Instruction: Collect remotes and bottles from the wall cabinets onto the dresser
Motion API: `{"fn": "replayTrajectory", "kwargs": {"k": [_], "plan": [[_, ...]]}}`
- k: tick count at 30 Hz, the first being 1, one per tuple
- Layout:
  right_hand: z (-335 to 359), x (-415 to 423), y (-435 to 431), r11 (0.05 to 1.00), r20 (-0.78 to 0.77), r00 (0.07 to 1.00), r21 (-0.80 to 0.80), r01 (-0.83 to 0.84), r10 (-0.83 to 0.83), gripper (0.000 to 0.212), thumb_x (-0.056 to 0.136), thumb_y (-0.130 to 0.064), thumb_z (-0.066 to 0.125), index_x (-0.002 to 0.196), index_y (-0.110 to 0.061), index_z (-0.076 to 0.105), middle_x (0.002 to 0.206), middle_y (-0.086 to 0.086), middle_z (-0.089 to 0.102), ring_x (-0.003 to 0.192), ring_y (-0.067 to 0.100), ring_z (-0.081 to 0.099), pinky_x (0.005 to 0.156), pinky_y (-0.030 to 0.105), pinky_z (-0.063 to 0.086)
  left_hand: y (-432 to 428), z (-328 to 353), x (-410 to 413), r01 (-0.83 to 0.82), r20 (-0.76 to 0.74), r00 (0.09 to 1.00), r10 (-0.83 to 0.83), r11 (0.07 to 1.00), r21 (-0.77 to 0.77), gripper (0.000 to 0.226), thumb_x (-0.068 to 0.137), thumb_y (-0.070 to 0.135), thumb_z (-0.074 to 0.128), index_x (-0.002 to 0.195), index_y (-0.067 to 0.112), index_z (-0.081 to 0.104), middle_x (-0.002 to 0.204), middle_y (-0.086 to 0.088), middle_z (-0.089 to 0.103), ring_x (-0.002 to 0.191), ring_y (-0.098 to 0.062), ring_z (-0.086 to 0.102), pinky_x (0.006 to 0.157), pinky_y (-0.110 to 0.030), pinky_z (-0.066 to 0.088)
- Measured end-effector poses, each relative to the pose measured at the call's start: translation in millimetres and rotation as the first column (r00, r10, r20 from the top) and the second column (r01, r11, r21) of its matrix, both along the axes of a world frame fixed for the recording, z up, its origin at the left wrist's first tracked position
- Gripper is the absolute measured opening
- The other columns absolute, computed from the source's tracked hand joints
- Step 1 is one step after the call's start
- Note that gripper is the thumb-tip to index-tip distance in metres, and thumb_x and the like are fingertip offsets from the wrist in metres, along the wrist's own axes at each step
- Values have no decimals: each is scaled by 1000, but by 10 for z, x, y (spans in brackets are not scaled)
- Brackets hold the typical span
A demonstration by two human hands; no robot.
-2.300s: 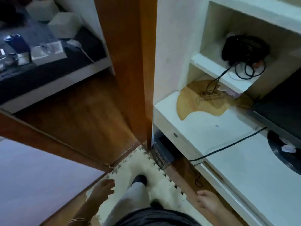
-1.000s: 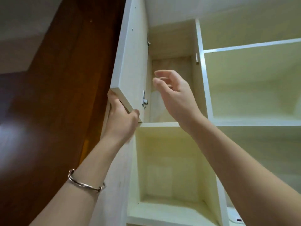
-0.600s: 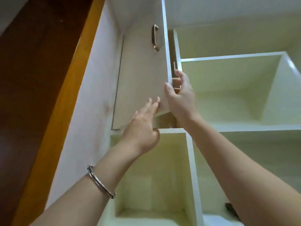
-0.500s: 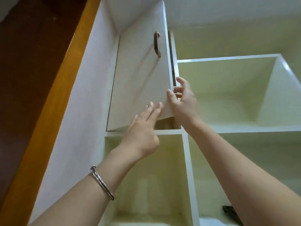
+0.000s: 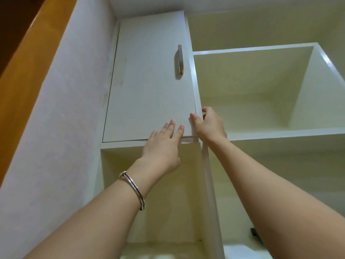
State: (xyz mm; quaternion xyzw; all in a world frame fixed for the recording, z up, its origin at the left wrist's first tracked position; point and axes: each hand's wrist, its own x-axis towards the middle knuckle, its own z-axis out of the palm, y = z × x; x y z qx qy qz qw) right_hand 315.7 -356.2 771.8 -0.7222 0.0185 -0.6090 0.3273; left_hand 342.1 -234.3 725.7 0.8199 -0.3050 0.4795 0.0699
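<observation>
Two hands: my left hand (image 5: 160, 146) lies flat, fingers straight, on the cabinet door (image 5: 149, 90); my right hand (image 5: 209, 126) pinches that door's free edge, thumb in front.
Door: nearly flush with its frame; handle (image 5: 180, 59) at 12 o'clock, unheld.
Pinch risk: if my flat grip pushes the door home, my right fingers curled round the edge could get caught.
Task things: no remote or bottle in either grip; small dark thing (image 5: 253, 231) at 5 o'clock, too hidden to name.
Miss risk: I may overlook it.

Single head view, tilted steeply upward, close beneath wall cabinets (image 5: 252, 135).
</observation>
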Motion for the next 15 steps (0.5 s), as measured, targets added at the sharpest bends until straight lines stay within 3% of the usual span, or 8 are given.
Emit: {"fn": "replayTrajectory", "kwargs": {"k": [6, 15], "plan": [[14, -5, -33, 999, 9, 999, -5, -50, 51, 48, 89, -41, 49, 131, -18, 44, 129, 5, 57, 118, 27, 55, 99, 47, 44, -19, -2, -30, 14, -27, 1000, -14, 1000, -27, 84, 86, 11, 45, 149, 27, -8, 159, 0, -16, 147, -13, -10, 121, -33, 1], [-104, -164, -94, 989, -101, 989, -94, -115, 105, 48, 90, -29, 53, 135, -13, 43, 135, 8, 54, 123, 27, 51, 102, 44, 43, -17, -107, -188, 28, -63, 997, -33, 996, -87, 77, 90, 15, 43, 150, 24, -5, 159, 2, -14, 148, -15, -6, 119, -32, 7]]}}
